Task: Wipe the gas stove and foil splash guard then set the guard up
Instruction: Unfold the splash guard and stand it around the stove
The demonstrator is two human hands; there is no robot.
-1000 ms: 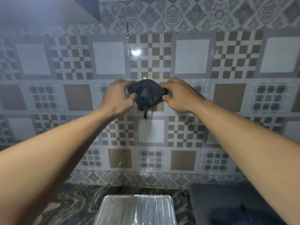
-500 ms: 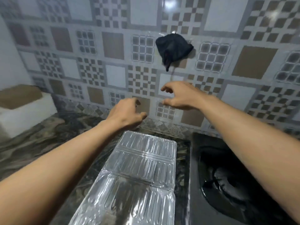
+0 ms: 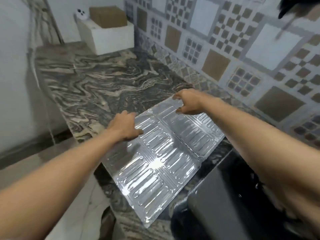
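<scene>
The foil splash guard (image 3: pixel 161 158) lies flat on the marble counter (image 3: pixel 97 87), a silver embossed sheet in folded panels. My left hand (image 3: pixel 123 125) rests at its left edge, fingers spread and holding nothing. My right hand (image 3: pixel 187 101) hovers over the far corner with fingers curled apart, at or just above the foil. The black gas stove (image 3: pixel 230 196) sits at the lower right, partly hidden by my right arm. A dark cloth (image 3: pixel 297 4) hangs on the tiled wall at the top right, mostly cut off.
A white box (image 3: pixel 110 37) with a brown carton on it stands at the counter's far end against the wall. Patterned wall tiles (image 3: pixel 242 49) run along the right. The counter's front edge drops to a pale floor at the left.
Both hands left the cloth hanging on the wall and came down to the foil guard. The view swung down and left over the counter.
</scene>
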